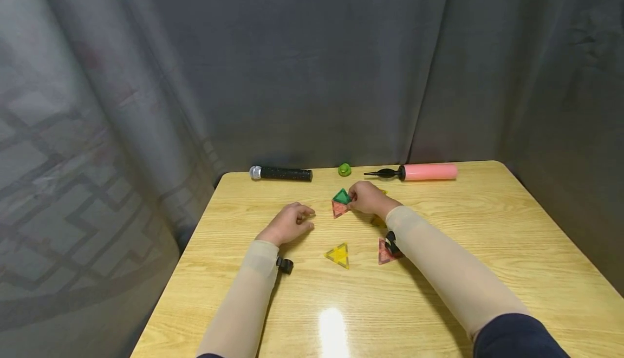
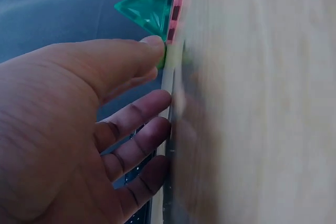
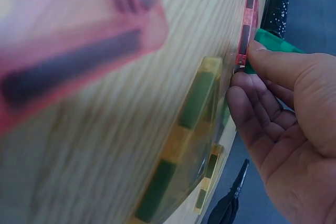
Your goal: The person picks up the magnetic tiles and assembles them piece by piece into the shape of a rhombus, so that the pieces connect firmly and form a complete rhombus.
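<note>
On my head view I had the tile pair (image 1: 339, 207) on the table (image 1: 487, 212): the microphone (image 1: 285, 174) behind it to the left, a toy (image 1: 344, 170) straight behind, the pump (image 1: 429, 172) behind it to the right, one tile (image 1: 339, 255) before it, another tile (image 1: 384, 254) before it rightward.

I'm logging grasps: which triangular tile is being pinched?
The green tile, pinched in the right grip; the pink tiles and yellow tiles lie on the table instead.
</note>
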Demonstrator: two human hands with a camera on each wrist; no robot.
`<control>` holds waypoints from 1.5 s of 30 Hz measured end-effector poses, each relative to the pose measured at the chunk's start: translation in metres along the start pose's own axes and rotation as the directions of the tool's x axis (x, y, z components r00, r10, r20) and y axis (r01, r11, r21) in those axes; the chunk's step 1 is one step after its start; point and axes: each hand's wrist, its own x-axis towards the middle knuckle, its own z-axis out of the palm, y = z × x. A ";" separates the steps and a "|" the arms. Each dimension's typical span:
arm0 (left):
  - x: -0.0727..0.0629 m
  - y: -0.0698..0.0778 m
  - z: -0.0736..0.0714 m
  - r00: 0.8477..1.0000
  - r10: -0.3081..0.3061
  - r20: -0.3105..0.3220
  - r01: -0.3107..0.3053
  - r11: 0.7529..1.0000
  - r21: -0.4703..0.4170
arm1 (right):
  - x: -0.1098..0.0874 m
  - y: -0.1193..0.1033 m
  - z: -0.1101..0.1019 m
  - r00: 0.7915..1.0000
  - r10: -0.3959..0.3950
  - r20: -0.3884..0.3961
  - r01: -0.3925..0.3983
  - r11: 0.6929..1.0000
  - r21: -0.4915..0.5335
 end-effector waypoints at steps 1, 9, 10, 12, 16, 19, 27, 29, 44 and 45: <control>0.000 0.000 0.001 1.000 -0.002 0.006 0.002 1.000 -0.023 | 0.000 0.001 0.000 1.000 -0.002 -0.003 0.002 1.000 -0.004; -0.010 0.007 0.008 0.997 -0.004 0.080 0.014 0.993 -0.119 | -0.001 0.003 -0.002 1.000 0.006 -0.015 -0.006 1.000 -0.006; -0.012 0.008 0.008 0.996 0.002 0.088 0.009 0.992 -0.124 | -0.002 0.004 -0.002 1.000 0.006 -0.014 -0.006 1.000 -0.008; -0.016 0.009 0.009 0.995 0.013 0.099 -0.001 0.993 -0.115 | -0.002 0.005 -0.002 1.000 0.011 -0.013 -0.011 1.000 -0.008; -0.023 0.010 0.008 0.994 0.034 0.100 -0.023 0.994 -0.110 | -0.002 0.007 -0.004 1.000 0.020 -0.013 -0.020 1.000 -0.009; -0.029 0.013 0.009 0.994 0.039 0.104 -0.027 0.993 -0.118 | -0.003 0.009 -0.004 0.999 0.031 -0.009 -0.031 1.000 -0.005; -0.041 0.024 0.013 0.986 0.083 0.143 -0.066 0.991 -0.118 | -0.003 0.012 -0.005 1.000 0.022 -0.005 -0.022 1.000 -0.002; -0.042 0.026 0.015 0.985 0.096 0.146 -0.079 0.990 -0.118 | -0.004 0.013 -0.006 1.000 0.018 -0.007 -0.018 1.000 -0.002; -0.041 0.042 0.033 0.986 0.114 0.124 -0.111 0.993 -0.036 | -0.007 0.016 -0.009 0.999 0.035 0.001 -0.035 0.999 0.007; -0.041 0.042 0.035 0.986 0.114 0.122 -0.111 0.993 -0.032 | -0.007 0.016 -0.009 0.999 0.036 0.001 -0.036 0.999 0.007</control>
